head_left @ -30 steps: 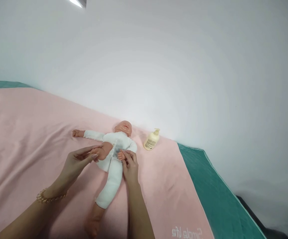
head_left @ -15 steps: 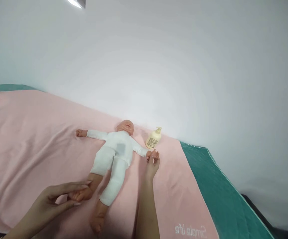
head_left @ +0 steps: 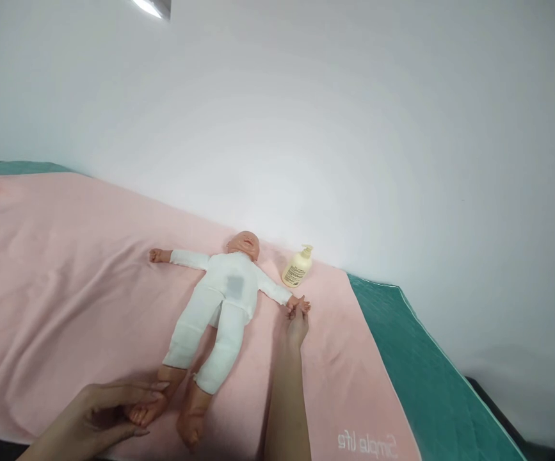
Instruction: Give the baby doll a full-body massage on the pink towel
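Observation:
A baby doll (head_left: 232,278) with a white cloth body lies on its back, head away from me, arms spread. A grey patch marks its belly. At the lower left, my left hand (head_left: 99,416) is closed around the doll's foot (head_left: 145,410), thumb below and fingers above. My right hand (head_left: 298,325) pinches the doll's hand (head_left: 301,303) on the right side. The doll's other foot (head_left: 191,426) rests on the blanket, touched by neither hand. Just beyond my right hand stands a pale yellow pump bottle (head_left: 297,267).
A pink blanket (head_left: 344,365) with "Simple Life" lettering in mirror image lies under the doll. Green cloth (head_left: 431,358) shows at its right side and far left. A white wall (head_left: 354,141) rises behind, with a light (head_left: 148,8) at the top.
My left hand has moved down and toward me with the doll's foot, and that leg is now straighter. My right hand still grips the doll's hand, slightly lower.

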Demonstrator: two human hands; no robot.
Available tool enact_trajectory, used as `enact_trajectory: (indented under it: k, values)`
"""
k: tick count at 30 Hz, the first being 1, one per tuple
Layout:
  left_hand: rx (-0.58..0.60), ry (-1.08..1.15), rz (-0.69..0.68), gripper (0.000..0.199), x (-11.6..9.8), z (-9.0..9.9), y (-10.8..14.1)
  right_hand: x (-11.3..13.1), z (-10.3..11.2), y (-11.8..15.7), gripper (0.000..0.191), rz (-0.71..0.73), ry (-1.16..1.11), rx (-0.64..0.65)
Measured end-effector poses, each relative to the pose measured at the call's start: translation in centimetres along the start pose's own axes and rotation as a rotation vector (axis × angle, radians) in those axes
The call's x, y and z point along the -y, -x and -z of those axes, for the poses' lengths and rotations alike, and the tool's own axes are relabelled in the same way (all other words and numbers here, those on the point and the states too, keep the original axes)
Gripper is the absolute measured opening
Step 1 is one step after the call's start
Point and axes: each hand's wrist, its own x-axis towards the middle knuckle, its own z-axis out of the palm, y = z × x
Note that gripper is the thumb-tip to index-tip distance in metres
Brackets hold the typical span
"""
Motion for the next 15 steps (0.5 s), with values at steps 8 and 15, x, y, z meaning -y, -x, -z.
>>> enact_trajectory:
  k: [8,15]
  values:
    - [-0.021,-0.127,-0.09,0.034,-3.6,1.8,-2.8,1.5,-1.0,1.4,0.044,-0.02,0.017,-0.073]
    - [-0.176,-0.014,0.001,0.025,-7.2,1.6,-7.4,2.3,-4.1,5.6,0.043,0.411,0.342,0.296]
